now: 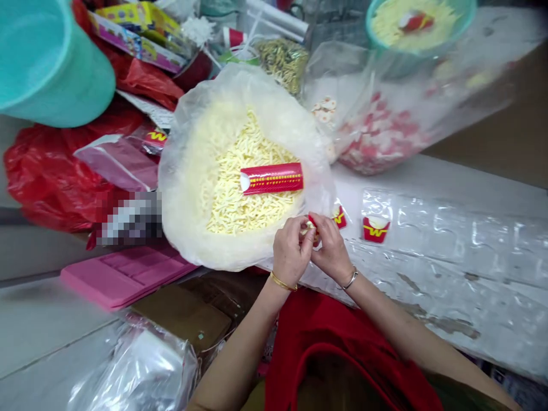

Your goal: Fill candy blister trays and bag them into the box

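My left hand (290,251) and my right hand (331,250) meet at the near right edge of the open plastic bag (248,85). Between their fingertips is a small red fry carton (311,218), pinched from both sides and partly hidden. Pale yellow bits show at its opening, by my left fingers. Inside the bag lies a heap of thin pale yellow sticks (233,208), like miniature fries. A nested stack of red cartons (276,178) rests on top of them. Just beyond my right hand lies another red carton (339,217) marked with a yellow W.
Clear plastic blister trays (449,228) run along the right side; one cell holds a red carton (377,229). Behind are a bag of pink and white pieces (381,134) and a teal bowl (423,48). A teal bucket (85,85), red bags (47,177) and a pink tray (124,274) stand left.
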Motion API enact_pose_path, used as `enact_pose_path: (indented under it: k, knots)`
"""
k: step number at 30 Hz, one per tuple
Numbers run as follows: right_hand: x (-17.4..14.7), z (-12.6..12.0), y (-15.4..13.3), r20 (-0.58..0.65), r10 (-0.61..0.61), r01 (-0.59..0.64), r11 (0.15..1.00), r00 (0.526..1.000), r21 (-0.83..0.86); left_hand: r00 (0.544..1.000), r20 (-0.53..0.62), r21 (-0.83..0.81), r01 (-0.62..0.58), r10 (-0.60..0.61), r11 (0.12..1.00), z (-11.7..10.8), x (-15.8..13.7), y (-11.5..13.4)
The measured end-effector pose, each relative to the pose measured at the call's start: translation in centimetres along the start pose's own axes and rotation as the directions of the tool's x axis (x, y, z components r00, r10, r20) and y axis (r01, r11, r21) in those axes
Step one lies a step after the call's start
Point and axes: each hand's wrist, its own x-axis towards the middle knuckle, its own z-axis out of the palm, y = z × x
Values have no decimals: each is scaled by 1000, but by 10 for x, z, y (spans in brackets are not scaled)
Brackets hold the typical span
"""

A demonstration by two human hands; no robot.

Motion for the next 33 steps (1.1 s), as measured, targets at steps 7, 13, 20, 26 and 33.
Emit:
enact_pose_path:
  k: [7, 13, 20, 26, 33]
  knots:
    - [-41, -50, 59, -174, 195, -207, 977, 965, -49, 943, 268, 226, -259, 195, 939, 85, 8, 39]
    - [-82, -96, 110, -286, 282, -316, 946, 916, -79, 757, 593, 203, -469, 274, 859, 151, 15, 87]
    - [-114, -125, 154, -431, 412, -488, 869, 803, -79, 445, 794, -93, -585, 415, 806, 237, 46, 94]
    - [-132, -140, 188, -466, 515, -662, 713, 719, -233, 396, 806, -45, -698, 439, 714, 292, 84, 86]
    - [-144, -142, 224, -293, 462, -538, 598, 837, -595, 240, 885, -113, -720, 398, 685, 317, 100, 73]
